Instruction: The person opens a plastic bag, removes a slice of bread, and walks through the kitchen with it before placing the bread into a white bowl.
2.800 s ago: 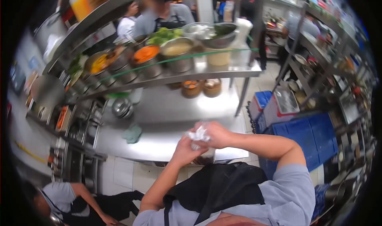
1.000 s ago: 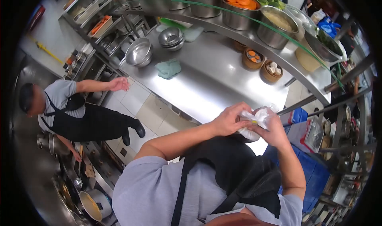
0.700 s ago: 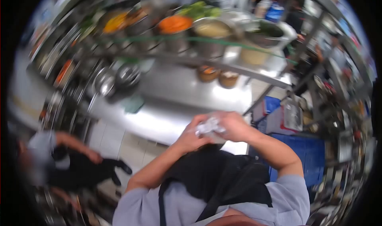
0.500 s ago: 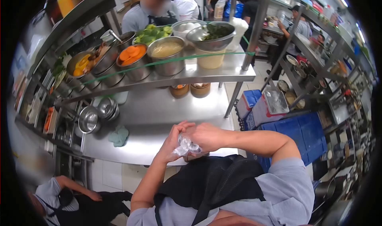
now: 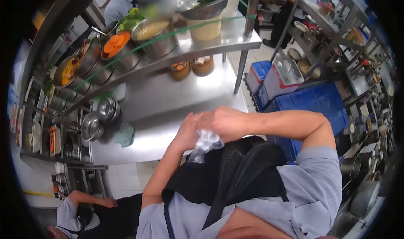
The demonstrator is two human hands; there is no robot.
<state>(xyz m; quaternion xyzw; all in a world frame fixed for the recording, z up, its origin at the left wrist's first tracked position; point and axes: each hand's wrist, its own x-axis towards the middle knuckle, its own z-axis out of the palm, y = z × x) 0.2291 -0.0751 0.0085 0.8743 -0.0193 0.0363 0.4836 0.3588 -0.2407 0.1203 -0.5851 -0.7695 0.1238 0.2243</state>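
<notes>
My left hand and my right hand meet in front of my apron, by the near edge of the steel table. A crumpled piece of clear plastic, perhaps a bag or a glove, hangs from between them towards the apron. Both hands are closed around its upper part. My right hand lies partly over the left, with its knuckles up. Most of the fingertips are hidden, and whatever the hands may enclose besides the plastic does not show.
A steel table bears a green cloth, steel bowls and two round baskets. Above runs a shelf with carrot slices and other food. Blue containers stand right; a co-worker's arm is at lower left.
My view has shifted. Both hands sit higher in it, my right hand now further over the left. The clear plastic hangs lower and longer beneath them.
</notes>
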